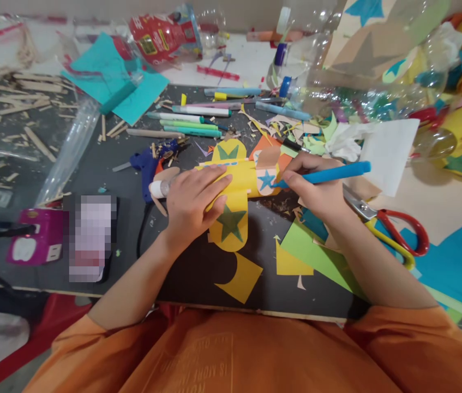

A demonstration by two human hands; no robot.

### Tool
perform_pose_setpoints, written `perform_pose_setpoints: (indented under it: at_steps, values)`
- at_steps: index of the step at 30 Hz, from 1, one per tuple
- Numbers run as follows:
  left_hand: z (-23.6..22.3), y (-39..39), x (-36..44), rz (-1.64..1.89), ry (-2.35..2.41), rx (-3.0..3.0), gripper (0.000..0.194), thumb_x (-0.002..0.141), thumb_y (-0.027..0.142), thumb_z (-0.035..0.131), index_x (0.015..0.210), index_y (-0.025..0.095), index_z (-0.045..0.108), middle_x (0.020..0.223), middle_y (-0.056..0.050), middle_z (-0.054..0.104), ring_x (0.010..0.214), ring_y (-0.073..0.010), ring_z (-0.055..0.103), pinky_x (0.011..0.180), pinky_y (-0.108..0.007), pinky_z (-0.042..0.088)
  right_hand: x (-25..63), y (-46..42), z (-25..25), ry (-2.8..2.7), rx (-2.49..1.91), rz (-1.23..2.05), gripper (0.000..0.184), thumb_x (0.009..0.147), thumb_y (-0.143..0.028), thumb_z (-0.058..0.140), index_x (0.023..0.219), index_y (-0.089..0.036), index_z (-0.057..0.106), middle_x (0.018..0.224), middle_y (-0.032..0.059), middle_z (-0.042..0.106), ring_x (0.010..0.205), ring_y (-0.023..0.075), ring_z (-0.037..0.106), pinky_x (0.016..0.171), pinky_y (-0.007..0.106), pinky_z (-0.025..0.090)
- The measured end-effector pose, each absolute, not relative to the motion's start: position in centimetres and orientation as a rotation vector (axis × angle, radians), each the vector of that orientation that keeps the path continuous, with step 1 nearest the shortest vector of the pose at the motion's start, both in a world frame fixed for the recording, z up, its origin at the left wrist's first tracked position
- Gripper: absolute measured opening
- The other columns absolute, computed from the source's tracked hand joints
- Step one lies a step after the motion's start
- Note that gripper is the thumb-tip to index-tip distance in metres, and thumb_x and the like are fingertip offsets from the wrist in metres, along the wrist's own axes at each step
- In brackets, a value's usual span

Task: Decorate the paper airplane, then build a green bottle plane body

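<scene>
A toy plane (241, 179), wrapped in yellow paper, lies across the table in front of me. A green star marks its near wing (234, 225), and a propeller and a bottle neck show at its left end. My left hand (193, 199) is laid over the body, its fingers on top and thumb at the near side, holding it. Pinched in my right hand (315, 188) is a blue marker (337, 172). Its tip touches or nearly touches the blue star on the pale tail piece (266, 180). Some right fingers are hidden.
Scissors (382, 218) lie by my right forearm. Left of the plane are a blue glue gun (144, 169), a phone (91, 237) and a purple power adapter (36, 237). Behind lie several markers (202, 111), plastic bottles (337, 93) and sticks (30, 90). Paper scraps (241, 275) lie near.
</scene>
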State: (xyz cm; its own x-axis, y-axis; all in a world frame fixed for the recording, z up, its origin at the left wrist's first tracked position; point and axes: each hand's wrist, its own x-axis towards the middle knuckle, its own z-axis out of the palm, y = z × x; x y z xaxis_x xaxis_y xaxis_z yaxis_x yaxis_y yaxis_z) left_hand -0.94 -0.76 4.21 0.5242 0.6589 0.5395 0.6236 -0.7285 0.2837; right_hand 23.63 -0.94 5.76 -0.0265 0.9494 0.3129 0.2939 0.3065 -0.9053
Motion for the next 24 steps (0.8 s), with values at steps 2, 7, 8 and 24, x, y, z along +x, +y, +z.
perform_pose_setpoints:
  at_steps: [2, 7, 8, 24]
  values:
    - [4.2, -0.8, -0.9, 0.966, 1.152, 2.713, 0.031, 0.096, 0.026, 0.045, 0.114, 0.023, 0.070, 0.120, -0.006, 0.074, 0.110, -0.0234, 0.070, 0.092, -0.039, 0.052, 23.6, -0.9, 5.8, -1.507, -1.153, 0.817, 0.025, 0.080, -0.024, 0.067, 0.056, -0.022, 0.059, 0.051, -0.0032, 0.057, 0.045, 0.0119, 0.052, 0.043, 0.027, 0.040]
    - [4.2, -0.7, -0.9, 0.983, 1.155, 2.756, 0.031, 0.096, 0.027, 0.045, 0.112, 0.020, 0.070, 0.118, -0.008, 0.075, 0.108, -0.0236, 0.070, 0.091, -0.038, 0.052, 24.1, -1.4, 5.6, -1.437, -1.097, 0.833, 0.028, 0.088, -0.041, 0.067, 0.065, -0.024, 0.064, 0.055, -0.0021, 0.059, 0.046, 0.0131, 0.056, 0.042, 0.029, 0.043]
    - [4.2, -0.7, -0.9, 0.969, 1.163, 2.755, 0.031, 0.096, 0.027, 0.045, 0.112, 0.021, 0.070, 0.118, -0.008, 0.075, 0.108, -0.0237, 0.070, 0.091, -0.038, 0.052, 24.2, -1.5, 5.5, -1.441, -1.101, 0.833, 0.028, 0.089, -0.042, 0.066, 0.067, -0.025, 0.064, 0.055, -0.0021, 0.059, 0.045, 0.0128, 0.055, 0.042, 0.029, 0.043]
    - [4.2, -0.7, -0.9, 0.966, 1.158, 2.733, 0.028, 0.096, 0.028, 0.046, 0.117, 0.025, 0.066, 0.120, -0.006, 0.073, 0.110, -0.0221, 0.069, 0.091, -0.038, 0.052, 24.2, -2.2, 6.5, -1.679, -1.145, 0.739, 0.022, 0.090, -0.035, 0.062, 0.072, -0.022, 0.061, 0.064, -0.0016, 0.064, 0.053, 0.0114, 0.057, 0.049, 0.026, 0.044]
